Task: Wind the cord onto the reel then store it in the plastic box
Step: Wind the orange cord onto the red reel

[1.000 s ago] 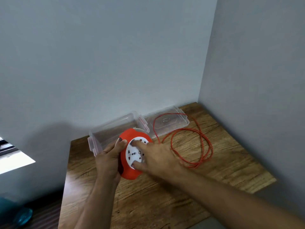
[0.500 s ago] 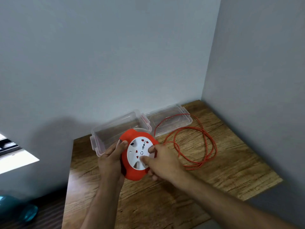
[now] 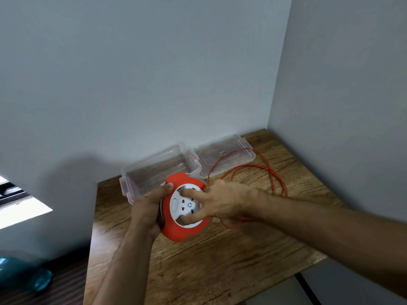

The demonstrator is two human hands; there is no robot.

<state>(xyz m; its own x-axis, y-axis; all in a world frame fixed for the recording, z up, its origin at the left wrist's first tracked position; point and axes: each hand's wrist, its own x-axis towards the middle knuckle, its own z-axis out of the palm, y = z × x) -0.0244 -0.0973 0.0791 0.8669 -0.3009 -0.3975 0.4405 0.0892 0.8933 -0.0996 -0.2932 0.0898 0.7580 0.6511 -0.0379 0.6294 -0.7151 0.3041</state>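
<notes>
A round red reel (image 3: 177, 231) with a white socket face is held upright just above the wooden table (image 3: 220, 265). My left hand (image 3: 146, 209) grips its left rim. My right hand (image 3: 222, 201) has spread, fairly straight fingers pressed into the recesses of the white face. The orange cord (image 3: 279, 180) lies in loose loops on the table to the right and runs under my right hand to the reel. The clear plastic box (image 3: 132, 190) stands without its lid right behind the reel.
The box's clear lid (image 3: 233, 146) lies flat beside it at the back, with one cord loop across it. Walls close off the table at the back and right. A blue object (image 3: 33, 278) sits on the floor at the lower left.
My right fingers have shifted around the white face, which has turned. The cord loops have shrunk and been drawn closer to the reel. My left hand keeps its grip.
</notes>
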